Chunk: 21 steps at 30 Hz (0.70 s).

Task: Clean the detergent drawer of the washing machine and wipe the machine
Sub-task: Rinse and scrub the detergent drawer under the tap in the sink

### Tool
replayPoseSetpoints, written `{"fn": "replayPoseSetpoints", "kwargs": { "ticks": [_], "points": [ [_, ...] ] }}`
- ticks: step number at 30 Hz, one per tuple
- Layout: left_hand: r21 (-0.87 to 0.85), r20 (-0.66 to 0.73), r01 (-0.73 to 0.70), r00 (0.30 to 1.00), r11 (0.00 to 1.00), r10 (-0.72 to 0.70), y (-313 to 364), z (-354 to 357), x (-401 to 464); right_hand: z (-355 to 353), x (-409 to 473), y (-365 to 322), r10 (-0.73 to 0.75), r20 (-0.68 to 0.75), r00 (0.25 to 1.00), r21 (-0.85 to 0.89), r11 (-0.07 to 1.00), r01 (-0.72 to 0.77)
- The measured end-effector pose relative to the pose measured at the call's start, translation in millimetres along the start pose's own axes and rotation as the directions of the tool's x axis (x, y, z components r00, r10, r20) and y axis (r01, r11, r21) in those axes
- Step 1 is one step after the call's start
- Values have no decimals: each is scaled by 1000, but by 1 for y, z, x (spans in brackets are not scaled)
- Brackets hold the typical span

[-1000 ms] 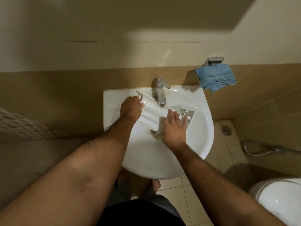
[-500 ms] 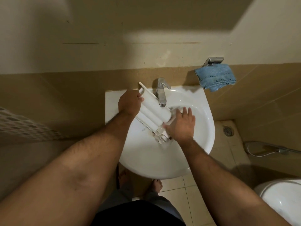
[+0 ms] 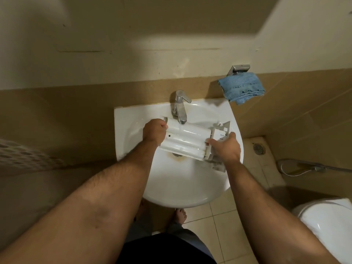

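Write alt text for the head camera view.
Both hands, left hand and right hand, hold a white detergent drawer under the running tap over a white sink. A blue cloth hangs on the wall.

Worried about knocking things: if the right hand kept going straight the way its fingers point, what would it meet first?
The right hand already grips the drawer; beyond that, the sink rim, probably then the tiled wall. Depth is unclear.

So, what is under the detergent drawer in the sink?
Under the detergent drawer lies the white sink basin, with a brown stain and the drain's edge showing below the drawer. The rest of the drain is covered. Both hands grip the drawer's ends.
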<state>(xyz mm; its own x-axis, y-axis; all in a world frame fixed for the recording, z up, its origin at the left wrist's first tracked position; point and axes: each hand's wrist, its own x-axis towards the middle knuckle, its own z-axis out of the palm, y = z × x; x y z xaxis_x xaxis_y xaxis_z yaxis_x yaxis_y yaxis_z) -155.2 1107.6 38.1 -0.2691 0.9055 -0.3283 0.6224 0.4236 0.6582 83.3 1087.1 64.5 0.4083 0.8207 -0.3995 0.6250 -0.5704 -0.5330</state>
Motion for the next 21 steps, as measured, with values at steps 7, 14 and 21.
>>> {"fn": "replayPoseSetpoints", "kwargs": {
  "ticks": [7,14,21],
  "points": [
    [-200,117,52,993,978,-29,3,22,-1,-34,-3,2,-90,-97,991,-132,988,77],
    [-396,242,212,963,894,-122,14,13,-12,-45,-8,-4,-141,-131,981,-226,968,109],
    [-484,438,343,891,805,-117,22,12,-22,-59,-18,-4,-210,-219,953,-299,944,139]
  ]
}}
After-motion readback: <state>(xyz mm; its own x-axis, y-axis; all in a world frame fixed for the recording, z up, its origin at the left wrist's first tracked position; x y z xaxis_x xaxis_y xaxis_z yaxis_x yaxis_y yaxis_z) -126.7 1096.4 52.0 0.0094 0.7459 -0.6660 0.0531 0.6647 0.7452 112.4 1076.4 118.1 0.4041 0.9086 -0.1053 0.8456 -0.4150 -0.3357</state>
